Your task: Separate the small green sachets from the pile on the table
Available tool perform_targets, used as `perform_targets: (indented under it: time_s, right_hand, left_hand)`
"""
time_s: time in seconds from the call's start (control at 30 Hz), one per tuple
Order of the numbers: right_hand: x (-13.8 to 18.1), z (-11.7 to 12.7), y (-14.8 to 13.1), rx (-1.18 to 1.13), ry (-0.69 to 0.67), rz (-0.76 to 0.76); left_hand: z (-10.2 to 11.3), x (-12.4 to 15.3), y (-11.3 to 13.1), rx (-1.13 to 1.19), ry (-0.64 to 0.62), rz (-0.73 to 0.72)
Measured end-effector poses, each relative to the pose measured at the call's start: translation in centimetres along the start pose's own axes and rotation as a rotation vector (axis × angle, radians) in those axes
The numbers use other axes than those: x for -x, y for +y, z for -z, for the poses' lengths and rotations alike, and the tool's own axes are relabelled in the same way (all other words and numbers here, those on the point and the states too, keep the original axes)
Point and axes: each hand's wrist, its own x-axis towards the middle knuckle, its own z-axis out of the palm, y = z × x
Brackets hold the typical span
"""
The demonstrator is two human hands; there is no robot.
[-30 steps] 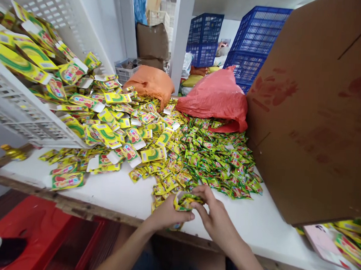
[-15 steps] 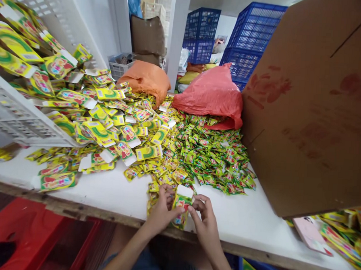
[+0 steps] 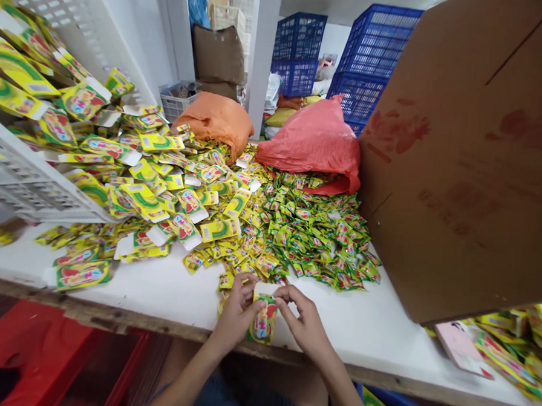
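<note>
A small yellow-green candy box with a watermelon print stands near the table's front edge, its white top flap raised. My left hand grips the box along its left side, thumb across the front. At the upper right corner, my right hand pinches the box by its flap; whether a sachet is between those fingers I cannot make out. Behind both hands lie yellow candy sachets and, to the right, a pile of green candy sachets. Many similar boxes are heaped to the left.
A white crate tipped on its side spills boxes at the left. An orange bag and a red bag lie at the back. A large cardboard carton walls off the right. Blue crates are stacked beyond.
My right hand has moved from the box's front up to its top flap. My left thumb has drawn back leftward on the box. The view has shifted slightly.
</note>
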Motion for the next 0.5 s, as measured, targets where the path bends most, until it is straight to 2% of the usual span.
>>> perform_targets:
  time_s: [0.1,0.23,0.37,0.5]
  right_hand:
    - [0.0,-0.1,0.4,-0.025,0.003,-0.002]
    - [0.7,-1.0,1.1,-0.085,0.108,-0.002]
    - [1.1,-1.6,0.8,-0.102,0.079,0.082]
    - [1.3,-2.1,0.4,-0.124,0.151,0.061]
  left_hand:
    - [0.2,0.0,-0.2,-0.021,-0.029,0.021]
    - [0.6,0.0,-0.2,-0.151,-0.049,-0.01]
    - [0.3,0.4,0.2,-0.206,-0.001,-0.059]
    - [-0.2,0.8,0.5,-0.248,0.055,-0.06]
